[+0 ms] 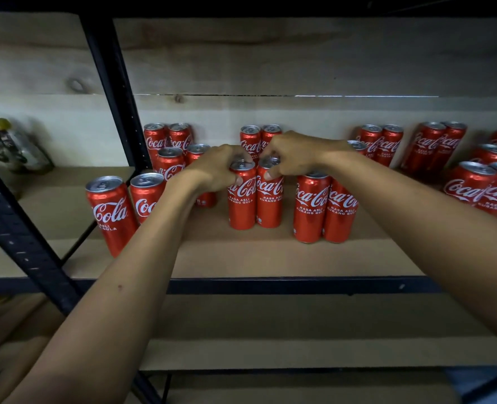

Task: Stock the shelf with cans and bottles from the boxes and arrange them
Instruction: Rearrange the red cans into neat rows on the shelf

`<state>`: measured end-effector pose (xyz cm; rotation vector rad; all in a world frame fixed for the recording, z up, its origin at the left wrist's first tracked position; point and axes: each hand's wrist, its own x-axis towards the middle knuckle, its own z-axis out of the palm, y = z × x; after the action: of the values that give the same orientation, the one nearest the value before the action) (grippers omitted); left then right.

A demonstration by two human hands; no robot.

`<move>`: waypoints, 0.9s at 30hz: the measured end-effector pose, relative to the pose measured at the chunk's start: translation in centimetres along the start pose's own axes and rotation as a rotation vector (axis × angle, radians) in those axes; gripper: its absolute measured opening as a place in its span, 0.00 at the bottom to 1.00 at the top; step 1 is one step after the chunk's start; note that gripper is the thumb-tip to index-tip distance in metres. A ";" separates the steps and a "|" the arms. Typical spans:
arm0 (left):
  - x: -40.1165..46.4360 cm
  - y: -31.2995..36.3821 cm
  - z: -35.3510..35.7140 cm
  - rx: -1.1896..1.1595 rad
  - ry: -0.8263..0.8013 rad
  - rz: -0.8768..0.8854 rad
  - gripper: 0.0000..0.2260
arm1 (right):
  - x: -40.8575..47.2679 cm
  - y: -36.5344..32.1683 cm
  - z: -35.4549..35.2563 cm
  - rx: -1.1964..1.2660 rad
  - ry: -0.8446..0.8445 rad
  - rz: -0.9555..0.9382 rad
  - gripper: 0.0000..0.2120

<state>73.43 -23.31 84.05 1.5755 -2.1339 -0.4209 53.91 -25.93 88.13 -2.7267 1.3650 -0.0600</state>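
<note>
Many red Coca-Cola cans stand in pairs on a wooden shelf [241, 258]. At the middle, two cans stand side by side, touching. My left hand [215, 167] grips the top of the left can [242, 205]. My right hand [294, 153] grips the top of the right can [269, 202]. Both cans stand upright on the shelf board. Another pair [324, 208] stands just to their right, and a pair [125, 205] stands at the left near the front.
More can pairs line the back [168, 138] and the right side [480, 185]. A black metal upright [116, 91] divides the shelf at left; bottles [11, 147] lie beyond it. A black front rail [285, 284] edges the shelf, with a lower shelf [270, 351] beneath.
</note>
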 end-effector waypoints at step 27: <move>4.1 1.0 -5.3 -0.061 0.015 -0.023 0.23 | 0.9 2.6 -4.5 0.246 0.032 0.197 0.21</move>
<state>74.37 -26.84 89.74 1.5654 -2.0738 -0.4763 52.06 -28.53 92.31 -2.3910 1.5161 -0.2404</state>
